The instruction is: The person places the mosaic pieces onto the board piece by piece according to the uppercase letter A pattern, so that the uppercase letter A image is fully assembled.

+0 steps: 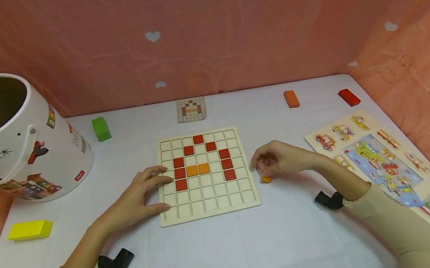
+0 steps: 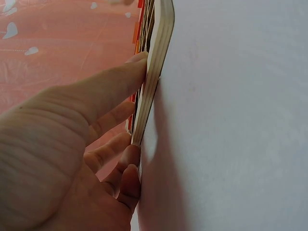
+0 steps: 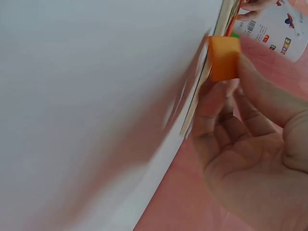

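The left hand (image 1: 140, 198) lies flat against the left edge of the grid board (image 1: 208, 204), fingers straight and spread over its rim, apparently to steady it; the left wrist view shows the fingertips (image 2: 137, 60) pressing the board's side (image 2: 156, 72) and holding nothing. The right hand (image 1: 281, 161) sits just off the board's right edge with its fingers curled round a small orange tile (image 1: 266, 179), which touches or nearly touches the table (image 1: 218, 256); in the right wrist view the tile (image 3: 224, 57) is pinched at the fingertips close beside the board's edge.

The board sits near the middle of the table and already carries red tiles (image 1: 198, 139) forming an arch, with two orange tiles (image 1: 197, 169) inside it; most cells are bare. A small pattern card (image 1: 191, 110) lies toward the far edge.

At the far left corner a white bucket (image 1: 60, 150) tilts toward the camera; its inside is dark and shows no contents. A picture puzzle (image 1: 386, 162) lies along the right edge.
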`<act>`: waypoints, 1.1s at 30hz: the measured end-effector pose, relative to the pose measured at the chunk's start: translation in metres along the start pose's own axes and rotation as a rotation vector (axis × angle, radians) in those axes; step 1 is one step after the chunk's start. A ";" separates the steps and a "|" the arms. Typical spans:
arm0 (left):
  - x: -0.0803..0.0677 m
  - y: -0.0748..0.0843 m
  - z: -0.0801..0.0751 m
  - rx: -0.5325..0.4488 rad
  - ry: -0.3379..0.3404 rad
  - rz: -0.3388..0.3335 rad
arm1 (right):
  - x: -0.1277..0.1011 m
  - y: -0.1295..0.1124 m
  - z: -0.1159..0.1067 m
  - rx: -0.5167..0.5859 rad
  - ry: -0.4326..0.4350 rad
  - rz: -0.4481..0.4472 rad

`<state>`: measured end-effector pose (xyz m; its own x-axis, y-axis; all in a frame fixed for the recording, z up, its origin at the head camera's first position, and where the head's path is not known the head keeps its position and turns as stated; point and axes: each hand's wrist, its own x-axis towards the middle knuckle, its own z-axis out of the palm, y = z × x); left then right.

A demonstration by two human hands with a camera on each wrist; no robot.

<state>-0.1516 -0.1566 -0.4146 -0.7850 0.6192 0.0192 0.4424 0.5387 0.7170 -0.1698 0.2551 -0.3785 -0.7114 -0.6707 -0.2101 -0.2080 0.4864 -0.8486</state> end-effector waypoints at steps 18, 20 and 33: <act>0.001 0.001 0.001 0.011 0.000 -0.015 | 0.093 -0.031 0.011 -0.013 -0.010 -0.112; 0.000 0.001 0.000 0.014 0.000 -0.022 | 0.096 -0.031 0.014 -0.061 -0.026 -0.126; 0.001 0.003 0.000 0.014 -0.005 -0.034 | 0.096 -0.037 0.024 -0.234 0.010 -0.136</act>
<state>-0.1508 -0.1547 -0.4120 -0.7973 0.6035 -0.0083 0.4218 0.5670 0.7075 -0.2141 0.1592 -0.3789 -0.6728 -0.7336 -0.0958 -0.4510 0.5093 -0.7330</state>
